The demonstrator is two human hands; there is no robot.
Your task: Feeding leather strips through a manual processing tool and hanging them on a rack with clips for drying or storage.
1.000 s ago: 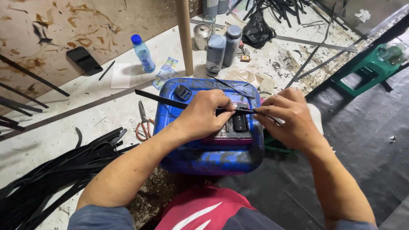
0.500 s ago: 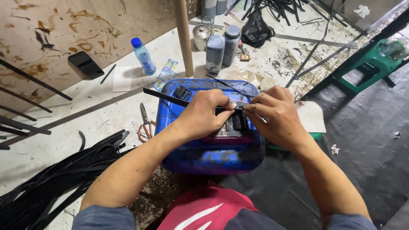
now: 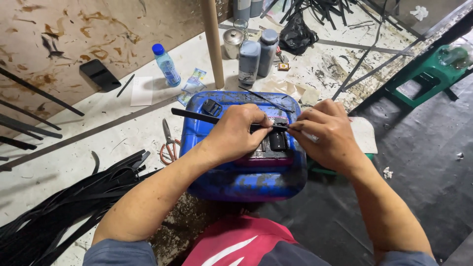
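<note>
A blue jerrycan (image 3: 236, 177) lies flat on the stained floor (image 3: 123, 133), and the work is done over its top face. Its left edge is bordered by scissors (image 3: 168, 143) and a heap of black strips (image 3: 64, 207); open floor is left only between these and the far wall. Beyond the far edge stand a bottle (image 3: 165, 64), a post (image 3: 213, 44) and two grey cans (image 3: 256, 56). On the right, dark sheeting (image 3: 423, 162) is spread, with a green stool (image 3: 423, 79) at its far corner.

Compared with half a second ago, the hands are set slightly closer together above the can's middle; nothing else is shifted.

The left hand (image 3: 236, 135) is closed around a black strip (image 3: 197, 116), whose free end juts out toward the can's far left corner. The right hand (image 3: 327, 133) is pinched shut on the strip's other end, fingertips nearly touching those of the left.
</note>
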